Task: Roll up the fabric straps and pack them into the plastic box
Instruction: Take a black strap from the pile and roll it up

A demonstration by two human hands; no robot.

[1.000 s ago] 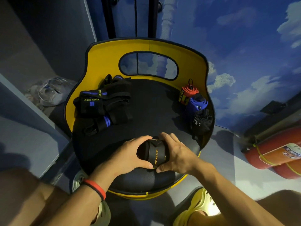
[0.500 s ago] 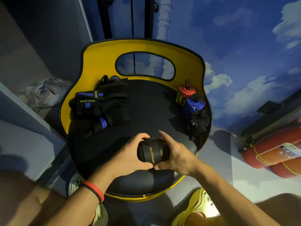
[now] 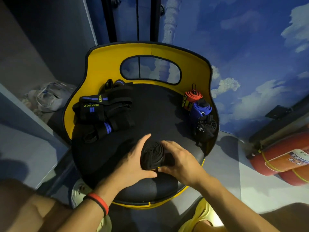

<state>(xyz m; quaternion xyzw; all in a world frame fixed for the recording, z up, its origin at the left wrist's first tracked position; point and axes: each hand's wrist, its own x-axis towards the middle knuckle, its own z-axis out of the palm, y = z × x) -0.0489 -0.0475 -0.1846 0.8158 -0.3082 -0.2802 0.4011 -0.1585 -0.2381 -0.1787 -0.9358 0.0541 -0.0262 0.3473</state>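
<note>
At the near edge of the chair seat, at about 6 o'clock, both hands close round one black strap wound into a tight coil. Its spiral end faces up toward the camera. The left hand cups the coil from the 9 o'clock side, thumb raised along its top and fingers tucked under it. The right hand wraps it from the 3 o'clock side, with its fingertips pinching the lower edge where a bit of yellow print shows. A red and black wristband sits on the left wrist.

The step in hand looks like the finish of a roll: the coil seems fully wound, and the loose tail is probably being pressed down to fasten it.

Farther back, at 10 o'clock on the seat, a heap of loose straps in black and blue lies unrolled. At 2 o'clock, against the yellow back, a red roll, a blue roll and a black roll stand touching in a row.

Beyond the seat at 10 o'clock, on the floor, lies a clear plastic thing. Whether it is the box cannot be told.

The next move calls for a firm hold so the coil does not spring open. The coil then goes beside the finished rolls at 2 o'clock, and the hands reach to 10 o'clock for another loose strap.
</note>
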